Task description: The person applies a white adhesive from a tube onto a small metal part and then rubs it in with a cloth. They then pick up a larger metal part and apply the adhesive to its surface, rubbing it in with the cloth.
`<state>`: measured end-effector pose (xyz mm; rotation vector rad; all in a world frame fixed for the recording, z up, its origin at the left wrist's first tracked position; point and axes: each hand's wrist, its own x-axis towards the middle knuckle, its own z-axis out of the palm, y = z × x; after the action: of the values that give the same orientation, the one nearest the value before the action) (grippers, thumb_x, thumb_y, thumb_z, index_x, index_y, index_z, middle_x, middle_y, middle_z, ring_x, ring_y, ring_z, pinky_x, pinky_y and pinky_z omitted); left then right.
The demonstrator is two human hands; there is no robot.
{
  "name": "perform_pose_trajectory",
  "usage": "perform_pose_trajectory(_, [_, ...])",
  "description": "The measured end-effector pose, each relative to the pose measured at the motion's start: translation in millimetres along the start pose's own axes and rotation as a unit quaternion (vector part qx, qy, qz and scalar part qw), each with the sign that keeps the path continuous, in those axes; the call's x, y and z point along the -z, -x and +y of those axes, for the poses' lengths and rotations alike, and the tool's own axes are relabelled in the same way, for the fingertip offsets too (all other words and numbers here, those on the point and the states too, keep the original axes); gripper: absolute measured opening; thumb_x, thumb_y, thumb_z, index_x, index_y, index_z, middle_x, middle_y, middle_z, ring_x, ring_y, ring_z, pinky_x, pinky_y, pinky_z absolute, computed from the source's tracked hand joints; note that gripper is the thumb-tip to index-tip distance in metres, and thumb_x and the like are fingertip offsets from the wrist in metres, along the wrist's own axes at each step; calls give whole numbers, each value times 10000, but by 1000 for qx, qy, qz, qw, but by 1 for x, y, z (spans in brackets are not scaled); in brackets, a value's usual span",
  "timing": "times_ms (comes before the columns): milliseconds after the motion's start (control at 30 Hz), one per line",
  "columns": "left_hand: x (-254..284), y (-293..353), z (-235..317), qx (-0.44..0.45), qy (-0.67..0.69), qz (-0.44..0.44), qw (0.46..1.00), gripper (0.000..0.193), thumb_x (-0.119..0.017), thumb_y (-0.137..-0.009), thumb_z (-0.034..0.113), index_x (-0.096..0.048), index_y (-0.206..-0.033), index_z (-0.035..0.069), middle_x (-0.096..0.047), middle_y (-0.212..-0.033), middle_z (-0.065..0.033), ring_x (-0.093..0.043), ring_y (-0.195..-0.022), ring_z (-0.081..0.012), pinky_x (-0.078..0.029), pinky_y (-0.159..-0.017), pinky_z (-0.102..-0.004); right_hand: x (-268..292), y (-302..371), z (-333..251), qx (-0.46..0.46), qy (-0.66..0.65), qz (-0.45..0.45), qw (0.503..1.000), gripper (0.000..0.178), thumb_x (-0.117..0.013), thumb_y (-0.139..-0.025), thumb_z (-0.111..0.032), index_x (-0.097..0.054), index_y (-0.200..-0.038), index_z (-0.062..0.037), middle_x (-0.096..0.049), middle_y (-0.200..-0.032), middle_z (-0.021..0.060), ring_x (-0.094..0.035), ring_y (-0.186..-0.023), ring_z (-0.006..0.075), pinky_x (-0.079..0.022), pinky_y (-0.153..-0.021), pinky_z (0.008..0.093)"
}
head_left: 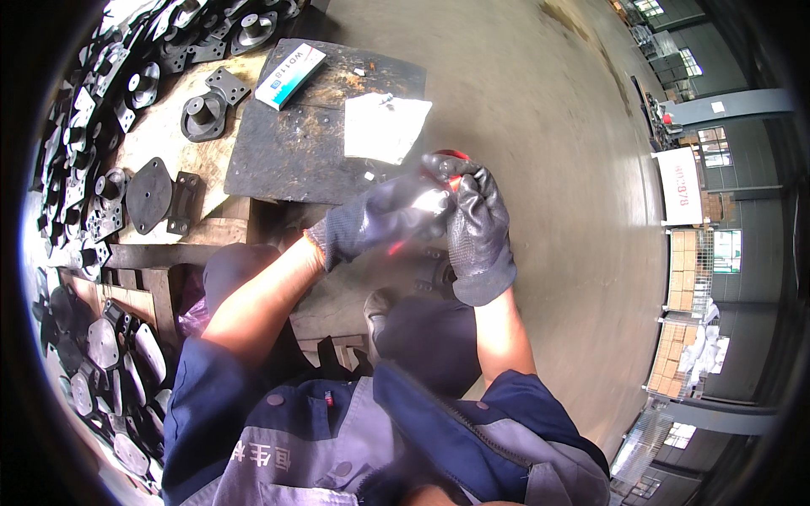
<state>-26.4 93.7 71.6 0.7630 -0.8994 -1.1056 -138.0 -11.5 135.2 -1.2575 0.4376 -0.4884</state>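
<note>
My hands, in dark knitted work gloves with smooth grey coating, meet in front of me above my knees. My left hand [380,218] is blurred, its fingers closed around something with a bright, shiny patch; a bit of red shows below it. Curled fingers of my right hand [479,223] grip a small red thing [456,182] between the two hands. Its kind is hidden by the gloves and the blur. Nearest to the hands lies a white sheet of paper [384,135] on a worn dark board [287,160], with a small light piece on top.
A white-and-blue carton [289,76] lies on the board. Left of it, a flanged metal part [203,115] and an oval plate [150,196] rest on wood. Many similar dark parts crowd the far left. Stacked boxes [690,270] stand across the concrete floor [582,253].
</note>
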Motion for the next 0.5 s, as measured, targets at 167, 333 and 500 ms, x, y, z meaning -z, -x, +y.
perform_pose_trajectory(167, [6,1,1,-18,-119,-10,993,212,-487,-998,205,-530,-1093,21,-619,-904,-41,-574,-821,-95,-488,-745,-251,0,-3,8,19,42,4,999,235,-531,-967,-235,-602,-1066,-33,-632,-943,47,-543,-697,75,-425,-555,215])
perform_pose_trajectory(333, [-2,1,21,-40,-131,15,990,195,-506,-991,186,-530,-1097,24,-626,-913,-40,-579,-819,-85,-494,-741,-246,6,-4,12,19,61,-16,998,256,-437,-1003,-198,-600,-1098,-26,-656,-1138,106,-584,-918,108,-463,-717,207])
perform_pose_trajectory(500, [-6,1,18,-16,6,30,999,204,-515,-990,177,-533,-1115,15,-632,-893,-41,-585,-795,-84,-502,-722,-243,6,-5,17,49,71,-6,996,228,-478,-993,-185,-618,-1065,-20,-657,-1109,97,-583,-900,101,-482,-728,227])
